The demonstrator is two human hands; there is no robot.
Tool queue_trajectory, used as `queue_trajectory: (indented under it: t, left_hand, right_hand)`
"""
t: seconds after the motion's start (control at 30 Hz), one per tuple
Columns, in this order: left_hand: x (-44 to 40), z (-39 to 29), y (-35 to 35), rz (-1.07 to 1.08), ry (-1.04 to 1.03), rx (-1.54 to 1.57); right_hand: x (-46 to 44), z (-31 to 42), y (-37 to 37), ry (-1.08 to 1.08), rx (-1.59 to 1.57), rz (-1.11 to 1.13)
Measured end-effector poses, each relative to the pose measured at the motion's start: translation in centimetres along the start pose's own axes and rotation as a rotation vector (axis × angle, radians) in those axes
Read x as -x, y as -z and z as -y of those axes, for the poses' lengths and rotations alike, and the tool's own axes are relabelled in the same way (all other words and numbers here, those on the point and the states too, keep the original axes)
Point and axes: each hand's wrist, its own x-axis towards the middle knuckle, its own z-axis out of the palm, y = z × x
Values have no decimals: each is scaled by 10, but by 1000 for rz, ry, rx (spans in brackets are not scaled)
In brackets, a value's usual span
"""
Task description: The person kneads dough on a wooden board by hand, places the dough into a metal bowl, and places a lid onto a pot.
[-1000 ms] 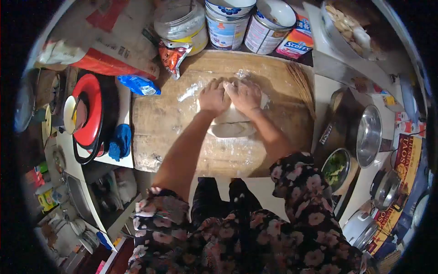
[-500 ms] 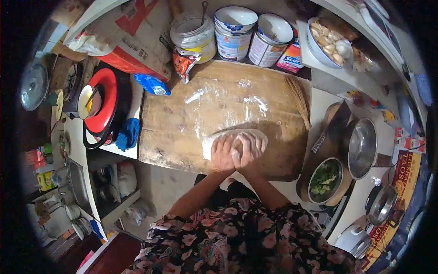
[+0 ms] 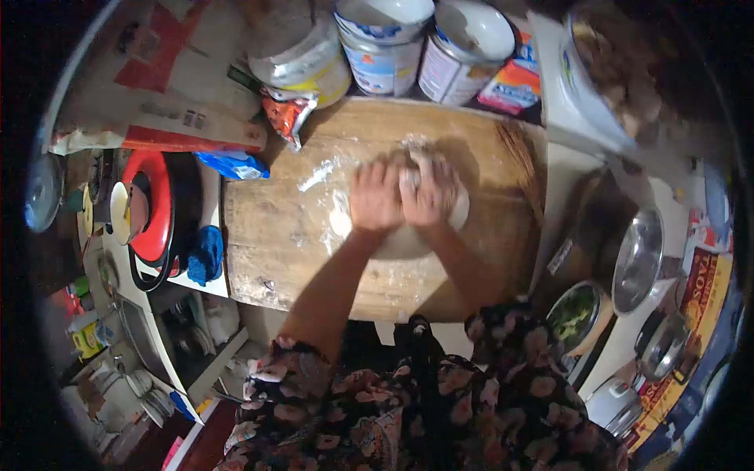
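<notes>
A lump of white dough (image 3: 404, 243) lies on a floured wooden board (image 3: 275, 235). My left hand (image 3: 377, 196) presses on its far left part, and my right hand (image 3: 429, 190) presses beside it on the right, the two touching at the thumbs. Fingers of both hands curl over the dough's far side, their tips partly hidden and slightly blurred. Dough shows at both sides of the hands and under the wrists. White flour streaks (image 3: 317, 176) mark the board to the left.
A straw whisk (image 3: 520, 161) rests at the board's right edge. Behind stand a jar (image 3: 302, 59), two tins (image 3: 380, 67) and a red packet (image 3: 289, 116). A red-rimmed pot (image 3: 149, 208) is at left; a bowl of greens (image 3: 577, 318) and metal basin (image 3: 638, 259) at right.
Both hands have moved away from my body toward the middle of the board, arms now stretched out. The dough has moved and spread that way too. The camera view has shifted closer.
</notes>
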Motion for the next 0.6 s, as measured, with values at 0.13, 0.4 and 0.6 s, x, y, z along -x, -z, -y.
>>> queue_trajectory:
  t: [0.13,0.4,0.6]
  left_hand:
    - [-17,1,-1,-24,69,-96]
    - [22,-6,55,340,255,142]
    - [121,-53,52,56,60,17]
  right_hand:
    - [-30,-1,-7,-176,176,362]
    - [47,23,62,44,-345,128]
    - [96,55,73,-171,-5,81]
